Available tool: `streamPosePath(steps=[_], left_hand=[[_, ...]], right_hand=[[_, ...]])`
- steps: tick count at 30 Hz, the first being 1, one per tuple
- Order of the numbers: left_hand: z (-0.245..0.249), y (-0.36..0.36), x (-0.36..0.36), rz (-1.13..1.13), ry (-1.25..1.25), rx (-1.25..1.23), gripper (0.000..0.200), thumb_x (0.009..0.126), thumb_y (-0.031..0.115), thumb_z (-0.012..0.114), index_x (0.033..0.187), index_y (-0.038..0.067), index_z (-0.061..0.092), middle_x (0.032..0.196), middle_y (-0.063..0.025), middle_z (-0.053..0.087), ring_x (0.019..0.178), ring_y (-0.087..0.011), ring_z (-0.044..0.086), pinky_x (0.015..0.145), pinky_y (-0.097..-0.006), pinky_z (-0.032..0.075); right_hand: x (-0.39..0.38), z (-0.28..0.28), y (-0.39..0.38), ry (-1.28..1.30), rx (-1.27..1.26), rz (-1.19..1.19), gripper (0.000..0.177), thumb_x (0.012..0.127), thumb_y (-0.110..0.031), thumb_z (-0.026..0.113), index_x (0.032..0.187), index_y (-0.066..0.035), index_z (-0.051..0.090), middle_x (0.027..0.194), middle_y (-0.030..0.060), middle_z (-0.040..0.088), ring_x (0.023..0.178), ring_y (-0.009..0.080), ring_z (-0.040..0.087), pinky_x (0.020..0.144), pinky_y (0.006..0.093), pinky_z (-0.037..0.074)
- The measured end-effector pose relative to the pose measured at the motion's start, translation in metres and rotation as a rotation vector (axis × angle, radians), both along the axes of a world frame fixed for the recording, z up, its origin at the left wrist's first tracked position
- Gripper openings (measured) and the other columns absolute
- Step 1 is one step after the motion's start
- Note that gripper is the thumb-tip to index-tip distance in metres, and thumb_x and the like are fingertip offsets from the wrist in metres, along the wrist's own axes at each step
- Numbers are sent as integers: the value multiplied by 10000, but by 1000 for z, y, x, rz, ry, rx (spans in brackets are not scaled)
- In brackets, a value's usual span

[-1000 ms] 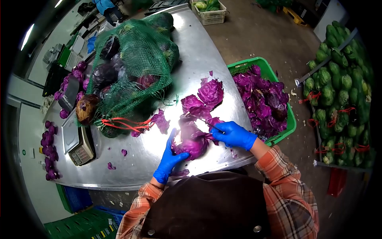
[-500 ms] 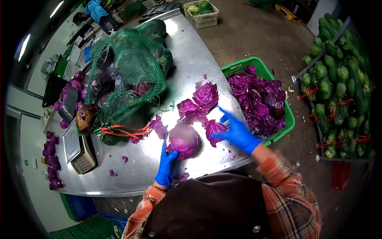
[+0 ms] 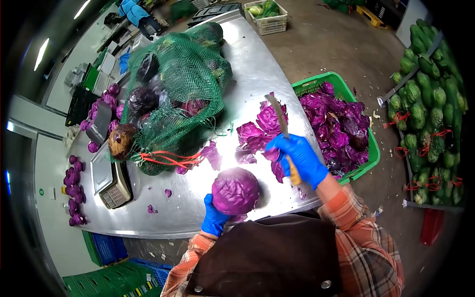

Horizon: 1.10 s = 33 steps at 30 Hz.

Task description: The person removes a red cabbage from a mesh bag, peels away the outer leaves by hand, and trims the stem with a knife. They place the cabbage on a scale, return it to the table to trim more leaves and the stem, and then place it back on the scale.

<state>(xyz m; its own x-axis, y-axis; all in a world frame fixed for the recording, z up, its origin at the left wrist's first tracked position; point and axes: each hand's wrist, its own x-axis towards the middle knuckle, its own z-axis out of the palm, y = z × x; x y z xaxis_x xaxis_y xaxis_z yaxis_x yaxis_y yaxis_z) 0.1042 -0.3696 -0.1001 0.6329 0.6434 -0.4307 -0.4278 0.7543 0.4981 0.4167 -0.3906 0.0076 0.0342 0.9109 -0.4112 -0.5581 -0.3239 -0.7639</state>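
**Both hands occupied**

A steel table (image 3: 257,69) is loaded with a green net sack (image 3: 178,84). At its near edge a red cabbage (image 3: 235,190) is clasped by the left hand (image 3: 213,218). A knife (image 3: 277,111) is clenched, blade up, in the right hand (image 3: 299,158).

red cabbage (image 3: 235,190) pulled nearer, right hand (image 3: 299,158) raised, knife (image 3: 278,115) upright

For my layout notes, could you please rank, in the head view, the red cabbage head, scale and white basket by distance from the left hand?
1. Red cabbage head: in the left hand.
2. Scale: to its left.
3. White basket: beyond the table's far end.
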Motion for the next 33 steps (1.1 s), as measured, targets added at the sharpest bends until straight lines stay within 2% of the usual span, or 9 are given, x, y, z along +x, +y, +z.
streamPosePath(steps=[5,11,14,18,22,23,26,32,33], left_hand=[[20,-2,11,32,79,44,892,770,479,666,1483,117,270,1481,-163,349,1339,-345,382,1109,-532,320],[50,18,33,16,266,496,992,680,154,784,1495,77,224,1476,-144,347,1323,-280,410,1073,-409,399],[37,22,32,53,284,544,998,673,117,780,1498,78,219,1499,-129,313,1325,-277,406,1073,-398,399],[27,17,27,140,193,317,901,759,247,722,1496,88,229,1514,-138,294,1357,-311,363,1113,-453,335],[4,10,14,166,-376,-252,806,835,452,626,1482,129,270,1494,-145,341,1375,-314,335,1118,-497,307],[19,11,29,-41,352,391,805,832,484,623,1473,132,287,1472,-134,379,1371,-285,344,1113,-492,312],[32,15,40,-239,1091,1075,794,821,550,620,1450,158,335,1426,-104,450,1349,-227,376,1102,-484,321],[18,20,7,237,-211,-147,799,808,496,626,1465,155,326,1487,-131,358,1368,-291,347,1139,-483,277],[19,25,5,216,-107,-45,844,782,417,673,1481,132,295,1516,-123,306,1375,-299,332,1144,-449,284]], right_hand=[[-28,3,4,-548,156,303,720,807,-312,762,1409,-141,405,859,21,521,577,71,518,444,210,422],[-63,-87,31,-755,725,22,249,882,-251,680,1041,-65,633,857,15,551,611,67,512,480,202,420],[-45,-70,21,-317,79,135,225,906,-267,640,1004,-65,628,796,8,557,557,57,499,444,203,412],[-5,-110,26,-241,73,-209,264,933,-316,599,1035,-74,621,708,-2,574,491,59,490,417,218,412],[-23,-88,28,-363,-132,340,394,919,-402,596,1096,-53,547,707,40,609,475,98,504,398,256,425],[-39,-67,34,-401,-189,421,358,944,-396,539,1069,-60,537,739,69,601,515,127,521,429,260,444],[-66,-124,55,-203,-150,359,323,931,-378,548,1090,-96,562,695,53,606,468,140,515,398,277,415],[54,-203,86,80,-175,7,191,923,-314,512,915,-155,618,608,-16,541,435,104,473,370,248,377],[64,-159,70,-133,-209,-191,148,927,-287,530,898,-153,585,600,-15,525,425,106,467,359,251,385]])
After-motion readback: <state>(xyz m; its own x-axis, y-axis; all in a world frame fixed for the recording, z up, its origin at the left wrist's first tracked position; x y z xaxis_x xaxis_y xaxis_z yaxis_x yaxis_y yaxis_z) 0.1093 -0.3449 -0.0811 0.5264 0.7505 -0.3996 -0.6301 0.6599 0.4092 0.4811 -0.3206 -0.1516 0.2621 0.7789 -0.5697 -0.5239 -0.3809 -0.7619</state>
